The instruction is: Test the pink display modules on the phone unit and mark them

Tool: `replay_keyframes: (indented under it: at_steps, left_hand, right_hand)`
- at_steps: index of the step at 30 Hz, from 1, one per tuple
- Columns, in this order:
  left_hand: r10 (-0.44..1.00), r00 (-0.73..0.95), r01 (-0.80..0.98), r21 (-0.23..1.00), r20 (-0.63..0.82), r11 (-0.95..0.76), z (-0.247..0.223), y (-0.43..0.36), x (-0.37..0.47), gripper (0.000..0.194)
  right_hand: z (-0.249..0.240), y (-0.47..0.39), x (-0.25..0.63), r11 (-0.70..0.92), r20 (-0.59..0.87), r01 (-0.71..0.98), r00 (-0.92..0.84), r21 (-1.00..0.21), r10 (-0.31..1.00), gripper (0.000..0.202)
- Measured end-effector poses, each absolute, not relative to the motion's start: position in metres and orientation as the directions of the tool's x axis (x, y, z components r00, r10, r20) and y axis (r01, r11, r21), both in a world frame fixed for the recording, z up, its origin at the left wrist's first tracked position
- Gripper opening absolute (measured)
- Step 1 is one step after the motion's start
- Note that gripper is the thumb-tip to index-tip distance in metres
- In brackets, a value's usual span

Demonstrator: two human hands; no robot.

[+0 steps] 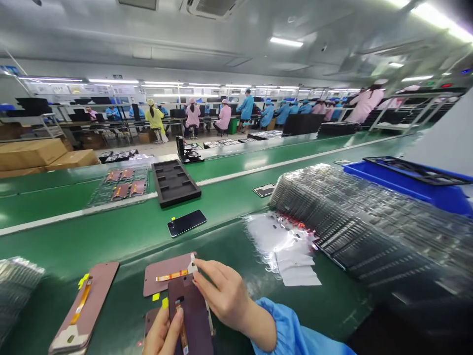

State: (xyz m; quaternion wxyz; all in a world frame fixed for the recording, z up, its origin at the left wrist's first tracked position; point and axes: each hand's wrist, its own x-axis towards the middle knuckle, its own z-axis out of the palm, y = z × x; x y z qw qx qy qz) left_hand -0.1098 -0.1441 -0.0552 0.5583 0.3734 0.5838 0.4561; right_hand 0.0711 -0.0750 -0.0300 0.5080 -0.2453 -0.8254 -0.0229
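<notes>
My left hand (164, 333) is closed on the edge of a dark phone display panel (197, 315); the thumb presses on its flex cable, near a yellow tab. At the panel's top, my right hand (225, 296) has thumb and index finger together at a small white tab (192, 265). Behind them lies a brownish panel (153, 276) with an orange flex cable (172, 276) on it. Another panel lies partly hidden under my left hand. To the left rests a small pile of brownish panels (99, 291) with an orange cable and a white end piece.
Ahead on the green belt are a phone (187, 223), a black foam tray (175, 182) and a clear tray with brownish panels (121, 190). To the right stand white sheets (299, 268), stacked clear trays (369, 222) and a blue bin (424, 190). People work farther back.
</notes>
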Motion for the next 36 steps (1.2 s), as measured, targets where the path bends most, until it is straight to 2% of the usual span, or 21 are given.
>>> replay_keyframes:
  at_steps: [1,2,3,5,7,9,11,14,16,18,21,23,25,29,33,36]
  left_hand:
    - [0.95,-0.101,-0.085,0.954,-0.296,0.288,-0.056,-0.143,-0.107,0.057]
    - [0.954,-0.105,-0.095,0.958,-0.281,0.272,-0.055,-0.142,-0.104,0.057]
    - [0.957,-0.101,-0.105,0.96,-0.271,0.261,-0.053,-0.142,-0.101,0.057]
    - [0.96,-0.063,-0.13,0.956,-0.272,0.263,-0.049,-0.144,-0.097,0.056]
    - [0.962,-0.003,-0.16,0.95,-0.273,0.269,-0.046,-0.147,-0.092,0.054]
    - [0.963,0.056,-0.182,0.946,-0.263,0.269,-0.044,-0.152,-0.088,0.053]
    - [0.959,0.11,-0.176,0.945,-0.26,0.276,-0.043,-0.156,-0.083,0.052]
    - [0.949,0.159,-0.145,0.945,-0.271,0.294,-0.043,-0.161,-0.081,0.052]
    - [0.947,0.173,-0.112,0.95,-0.271,0.292,-0.044,-0.162,-0.082,0.052]
    - [0.948,0.176,-0.084,0.956,-0.265,0.283,-0.047,-0.163,-0.083,0.051]
    - [0.955,0.139,-0.057,0.961,-0.262,0.272,-0.052,-0.163,-0.082,0.051]
    - [0.957,0.088,-0.035,0.959,-0.276,0.28,-0.052,-0.163,-0.081,0.051]
    - [0.958,0.039,-0.032,0.957,-0.286,0.287,-0.048,-0.161,-0.08,0.049]
    - [0.951,0.063,-0.18,0.933,-0.304,0.31,-0.035,-0.159,-0.084,0.041]
    - [0.86,0.257,-0.401,0.761,-0.441,0.51,-0.027,-0.158,-0.096,0.041]
    - [0.796,0.326,-0.378,0.702,-0.51,0.604,-0.028,-0.154,-0.101,0.043]
  right_hand:
    - [-0.029,-0.08,0.069,0.902,0.863,0.404,-0.393,-0.149,0.319,0.021]
    - [-0.027,-0.085,0.067,0.925,0.864,0.347,-0.407,-0.154,0.296,0.02]
    - [-0.025,-0.09,0.065,0.938,0.861,0.272,-0.401,-0.215,0.314,0.019]
    - [-0.023,-0.095,0.065,0.891,0.822,0.151,-0.345,-0.429,0.454,0.016]
    - [-0.023,-0.093,0.068,0.761,0.714,0.102,-0.283,-0.641,0.64,0.016]
    - [-0.026,-0.088,0.07,0.619,0.576,0.09,-0.282,-0.781,0.767,0.014]
    - [-0.029,-0.082,0.072,0.516,0.466,0.102,-0.307,-0.851,0.83,0.015]
    - [-0.034,-0.077,0.071,0.46,0.392,0.145,-0.344,-0.876,0.854,0.01]
    - [-0.035,-0.076,0.071,0.502,0.41,0.176,-0.387,-0.846,0.826,0.009]
    - [-0.035,-0.078,0.07,0.649,0.542,0.233,-0.389,-0.724,0.745,0.012]
    - [-0.034,-0.087,0.071,0.871,0.811,0.383,-0.373,-0.307,0.45,0.019]
    - [-0.032,-0.096,0.071,0.91,0.852,0.409,-0.45,-0.067,0.265,0.023]
    - [-0.03,-0.105,0.072,0.935,0.83,0.352,-0.532,0.039,0.166,0.025]
    - [-0.024,-0.115,0.074,0.964,0.822,0.263,-0.558,0.05,0.11,0.027]
    - [-0.019,-0.115,0.073,0.971,0.821,0.233,-0.543,-0.052,0.175,0.031]
    - [-0.021,-0.116,0.067,0.988,0.802,0.133,-0.581,-0.077,0.141,0.031]
